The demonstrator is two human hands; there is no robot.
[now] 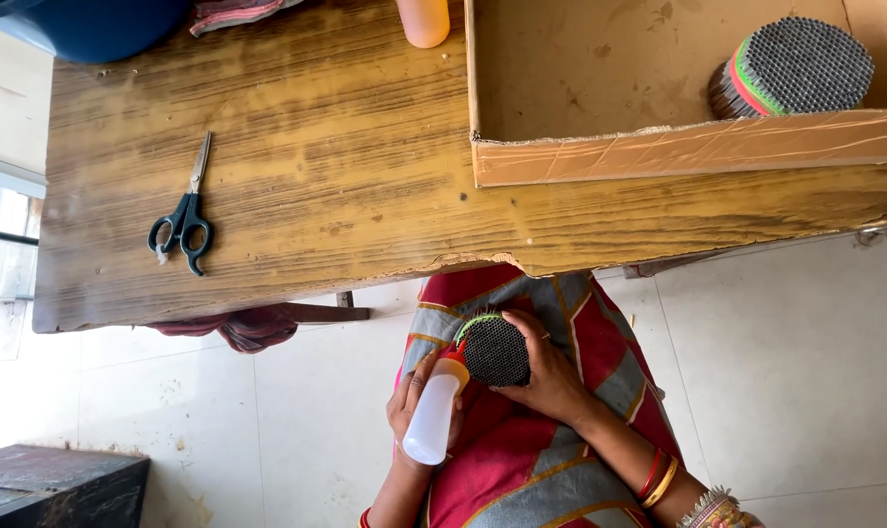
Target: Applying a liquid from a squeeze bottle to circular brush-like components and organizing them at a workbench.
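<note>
My left hand [402,403] is wrapped around a white squeeze bottle [432,418] with an orange nozzle. The nozzle tip touches the edge of a round bundle [494,350] that has a dark honeycomb face and a green band. My right hand [553,376] grips that bundle from the right side and holds it over my lap, which is covered by red and grey cloth. Bangles sit on my right wrist.
A wooden table [346,176] stands in front of me with black scissors [184,217] on its left part. On its right, an open cardboard box [678,152] holds a similar round bundle [794,66]. An orange bottle [424,20] and a blue tub [91,24] are at the far edge.
</note>
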